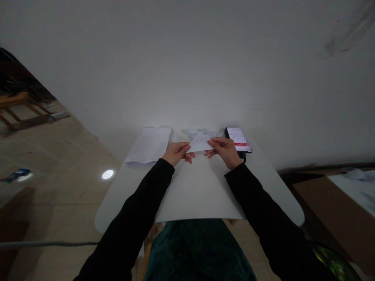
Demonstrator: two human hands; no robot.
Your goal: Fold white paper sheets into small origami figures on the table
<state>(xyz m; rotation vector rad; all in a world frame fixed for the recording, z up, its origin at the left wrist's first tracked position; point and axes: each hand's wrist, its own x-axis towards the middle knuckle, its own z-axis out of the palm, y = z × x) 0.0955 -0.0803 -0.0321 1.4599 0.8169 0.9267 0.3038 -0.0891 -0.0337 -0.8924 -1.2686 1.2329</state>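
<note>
Between my two hands is a small sheet of white paper (pixel 200 143), folded to a triangular peak that points away from me. My left hand (pixel 177 152) pinches its left corner between thumb and fingers. At the right corner, my right hand (pixel 225 150) grips it the same way, thumb on top. The folded paper is held above the white table (pixel 199 195). Just behind it lie some crumpled or folded white paper pieces (pixel 187 133), partly hidden by what I hold.
A stack of white paper sheets (pixel 150 146) lies on the table's left. To the right, a phone (pixel 238 139) with a lit screen leans near the wall (pixel 187 70), a cable below it. A cardboard box (pixel 336 210) stands right of the table; a wooden stool (pixel 17 102) is far left.
</note>
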